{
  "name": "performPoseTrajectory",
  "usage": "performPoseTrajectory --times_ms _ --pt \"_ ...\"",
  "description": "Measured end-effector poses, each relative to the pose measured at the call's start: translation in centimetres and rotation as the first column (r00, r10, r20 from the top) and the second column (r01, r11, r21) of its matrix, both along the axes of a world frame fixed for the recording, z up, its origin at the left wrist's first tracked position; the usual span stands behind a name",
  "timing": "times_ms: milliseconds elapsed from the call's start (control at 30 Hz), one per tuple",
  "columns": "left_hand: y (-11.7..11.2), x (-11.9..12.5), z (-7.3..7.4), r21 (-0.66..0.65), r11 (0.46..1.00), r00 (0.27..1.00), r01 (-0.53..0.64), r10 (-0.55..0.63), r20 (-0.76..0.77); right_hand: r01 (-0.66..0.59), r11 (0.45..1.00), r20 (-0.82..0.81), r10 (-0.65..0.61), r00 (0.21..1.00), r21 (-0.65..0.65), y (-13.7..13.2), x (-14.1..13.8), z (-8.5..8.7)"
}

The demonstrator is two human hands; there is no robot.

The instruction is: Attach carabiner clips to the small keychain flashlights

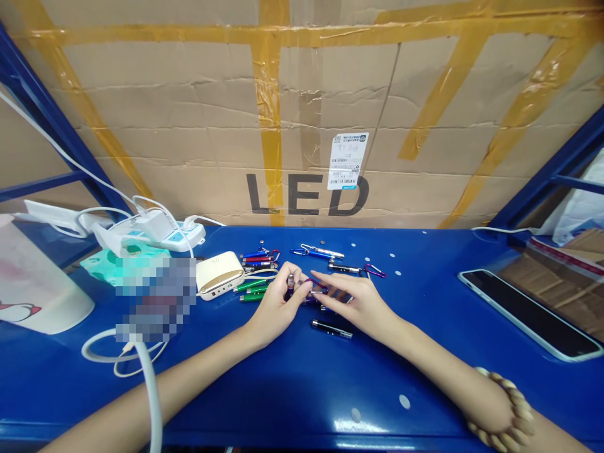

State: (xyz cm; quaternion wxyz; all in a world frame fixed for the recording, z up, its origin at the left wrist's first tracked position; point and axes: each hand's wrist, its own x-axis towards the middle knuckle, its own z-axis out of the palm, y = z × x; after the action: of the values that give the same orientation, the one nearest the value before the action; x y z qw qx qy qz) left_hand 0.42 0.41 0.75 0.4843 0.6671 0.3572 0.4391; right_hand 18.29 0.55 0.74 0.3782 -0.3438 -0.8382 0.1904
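Note:
My left hand is closed around a small metal penlight, whose silver end shows between thumb and fingers. A dark purple carabiner clip sits between my two hands. Beside it, my right hand has its thumb and forefinger stretched out and apart; whether they touch the clip I cannot tell. Just below the fingers lies a black penlight. Green penlights lie left of my left hand. Beyond my hands are a blue penlight and a black one with a purple clip.
A white power bank with a cable stands left of the penlights. Further left are a power strip, a teal pack and a white container. A phone lies at right. A large cardboard box closes off the back.

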Motion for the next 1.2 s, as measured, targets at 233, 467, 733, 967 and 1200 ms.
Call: performPoseTrajectory --times_ms 233,467,733,967,1200 --pt "0.00 -0.23 0.13 0.148 0.987 0.989 -0.055 0.074 -0.126 -0.034 0.995 0.100 0.025 0.995 0.094 -0.11 0.00 0.36" --pt "0.04 -0.25 -0.01 0.194 0.979 0.981 -0.067 0.100 -0.168 -0.005 0.990 0.108 -0.010 0.994 0.139 0.03 0.08 0.16" --pt "-0.11 -0.16 0.15 0.236 0.970 0.976 -0.058 0.105 -0.191 0.001 0.974 0.165 -0.039 0.986 0.224 -0.18 0.25 -0.07" --pt "-0.22 -0.07 0.11 0.247 0.967 0.970 -0.062 0.117 -0.212 -0.010 0.975 0.125 -0.019 0.992 0.224 -0.25 0.14 0.14" --pt "-0.22 -0.01 0.17 0.211 0.977 0.972 -0.045 0.091 -0.215 -0.008 0.975 0.093 -0.014 0.996 0.224 -0.29 0.13 0.34"
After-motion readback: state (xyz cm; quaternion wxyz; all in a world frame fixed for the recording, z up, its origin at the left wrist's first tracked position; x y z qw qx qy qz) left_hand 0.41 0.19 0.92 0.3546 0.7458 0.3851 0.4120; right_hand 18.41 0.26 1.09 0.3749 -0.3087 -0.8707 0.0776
